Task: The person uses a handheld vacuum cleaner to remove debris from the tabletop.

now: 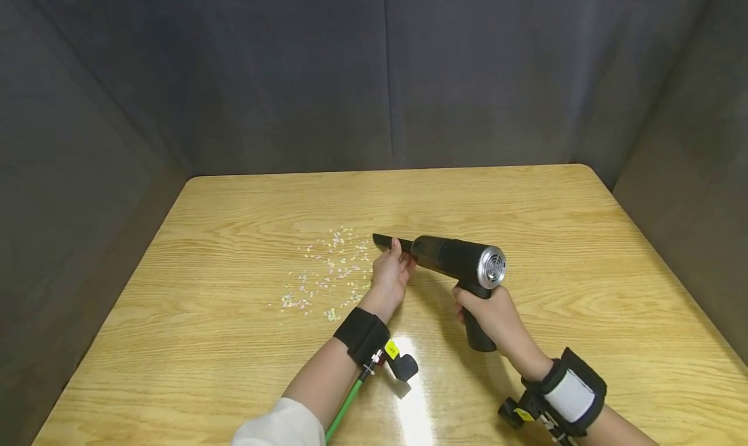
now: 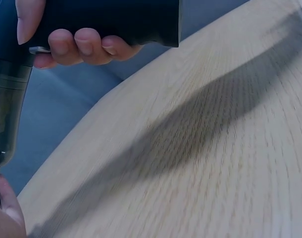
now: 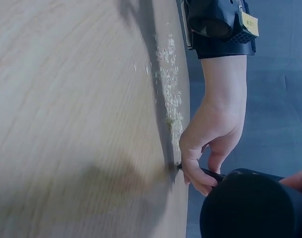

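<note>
A black handheld vacuum cleaner [image 1: 458, 258] with a silver vented end is held above the table, its narrow nozzle [image 1: 382, 240] pointing left. My right hand [image 1: 489, 313] grips its handle; in the left wrist view several right-hand fingers [image 2: 86, 47] wrap round it. My left hand [image 1: 391, 274] pinches the nozzle between thumb and fingers, near where it joins the clear dust cup [image 1: 428, 251]. In the right wrist view the left hand [image 3: 210, 134] curls round the thin nozzle. Small pale paper bits [image 1: 333, 271] lie scattered left of the nozzle tip.
The wooden table [image 1: 204, 238] has rounded far corners. Dark grey cloth walls [image 1: 292, 76] stand behind it and at both sides. Each wrist wears a black strap with a camera, and a green cable [image 1: 345, 407] runs along the left forearm.
</note>
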The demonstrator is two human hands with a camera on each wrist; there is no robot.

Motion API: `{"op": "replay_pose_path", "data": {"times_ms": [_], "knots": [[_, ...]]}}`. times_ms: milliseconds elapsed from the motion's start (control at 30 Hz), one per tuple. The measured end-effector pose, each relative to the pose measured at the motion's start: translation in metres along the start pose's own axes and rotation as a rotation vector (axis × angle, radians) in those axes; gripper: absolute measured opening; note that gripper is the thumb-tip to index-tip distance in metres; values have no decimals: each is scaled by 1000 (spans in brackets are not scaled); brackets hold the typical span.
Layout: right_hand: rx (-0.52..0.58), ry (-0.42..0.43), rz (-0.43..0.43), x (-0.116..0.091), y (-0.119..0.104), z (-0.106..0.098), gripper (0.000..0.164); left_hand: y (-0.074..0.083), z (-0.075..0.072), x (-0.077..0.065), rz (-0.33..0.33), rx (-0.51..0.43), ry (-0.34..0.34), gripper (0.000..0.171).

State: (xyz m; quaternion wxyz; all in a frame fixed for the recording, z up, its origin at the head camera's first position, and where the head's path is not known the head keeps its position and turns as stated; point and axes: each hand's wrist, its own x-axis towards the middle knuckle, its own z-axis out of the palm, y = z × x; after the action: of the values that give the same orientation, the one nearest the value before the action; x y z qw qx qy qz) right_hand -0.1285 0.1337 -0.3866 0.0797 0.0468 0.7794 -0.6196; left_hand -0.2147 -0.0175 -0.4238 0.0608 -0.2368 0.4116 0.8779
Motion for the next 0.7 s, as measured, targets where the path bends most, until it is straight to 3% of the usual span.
{"op": "replay_pose_path", "data": {"times_ms": [367, 700], "knots": [[3, -64, -31, 3, -1, 1, 19, 4, -6, -3, 13, -7, 28, 42], [-72, -117, -54, 1, -4, -8, 22, 0, -10, -13, 48, -23, 42, 28]]}}
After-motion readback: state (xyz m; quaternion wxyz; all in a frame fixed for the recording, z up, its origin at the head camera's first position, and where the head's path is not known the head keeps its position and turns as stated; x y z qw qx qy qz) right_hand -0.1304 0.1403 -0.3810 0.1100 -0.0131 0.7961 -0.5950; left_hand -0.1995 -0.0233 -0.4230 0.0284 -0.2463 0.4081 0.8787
